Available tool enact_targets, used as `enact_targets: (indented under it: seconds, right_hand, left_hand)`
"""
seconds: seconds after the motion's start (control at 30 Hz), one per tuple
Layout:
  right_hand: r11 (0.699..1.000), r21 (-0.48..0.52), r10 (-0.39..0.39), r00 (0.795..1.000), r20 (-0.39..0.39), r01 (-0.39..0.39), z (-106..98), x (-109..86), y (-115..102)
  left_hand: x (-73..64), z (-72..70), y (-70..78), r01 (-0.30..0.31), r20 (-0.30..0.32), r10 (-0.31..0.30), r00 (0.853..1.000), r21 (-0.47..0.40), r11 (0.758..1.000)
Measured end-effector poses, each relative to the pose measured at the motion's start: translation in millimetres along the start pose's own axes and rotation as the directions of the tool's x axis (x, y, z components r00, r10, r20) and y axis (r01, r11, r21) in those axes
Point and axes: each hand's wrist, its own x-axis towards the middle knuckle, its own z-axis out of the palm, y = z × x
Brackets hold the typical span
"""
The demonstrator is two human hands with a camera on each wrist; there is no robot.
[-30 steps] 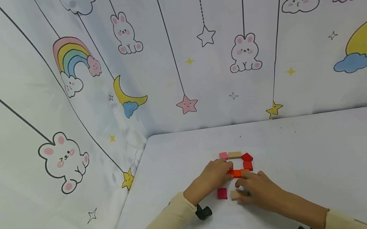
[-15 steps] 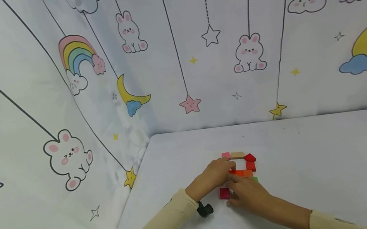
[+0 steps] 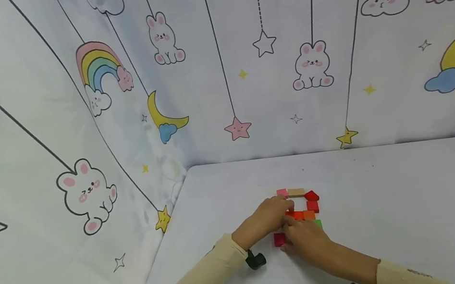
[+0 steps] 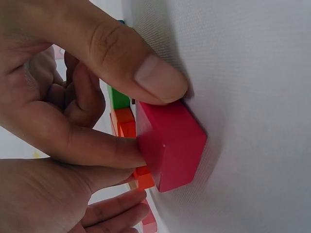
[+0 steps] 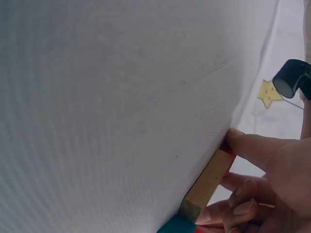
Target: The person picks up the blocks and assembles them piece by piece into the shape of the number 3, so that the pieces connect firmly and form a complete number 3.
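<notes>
In the head view my right hand (image 3: 311,239) reaches in from the right to a crimson block (image 3: 279,239). The left wrist view shows its thumb and index finger pinching that crimson block (image 4: 170,145) on the table. A wooden block (image 5: 206,179) lies end to end with it in the right wrist view, with a teal block (image 5: 177,225) beyond. My left hand (image 3: 273,213) is at the left end of a row of orange blocks (image 3: 298,216). Its thumb and fingers appear to hold the end orange block (image 4: 145,180), partly hidden.
Behind the hands lie a pink block (image 3: 282,193), a long wooden block (image 3: 296,192), a red pointed block (image 3: 311,195) and a red block (image 3: 312,206). A green block (image 3: 318,223) shows past my right hand. The white table (image 3: 411,203) meets a patterned cloth (image 3: 203,92).
My right hand has moved left from the near wooden block to the crimson block and now covers the wooden one. The green block has come into sight. My left hand has stayed put.
</notes>
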Motion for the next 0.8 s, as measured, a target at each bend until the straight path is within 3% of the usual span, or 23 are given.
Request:
enact_targets:
  seconds: [0.8]
  right_hand:
    - [0.998,0.02,-0.053,0.998,0.028,0.052,-3.6,-3.8,10.0]
  left_hand:
    - [0.1,3.0,0.5,0.013,-0.005,-0.013,1.0,-0.014,1.0]
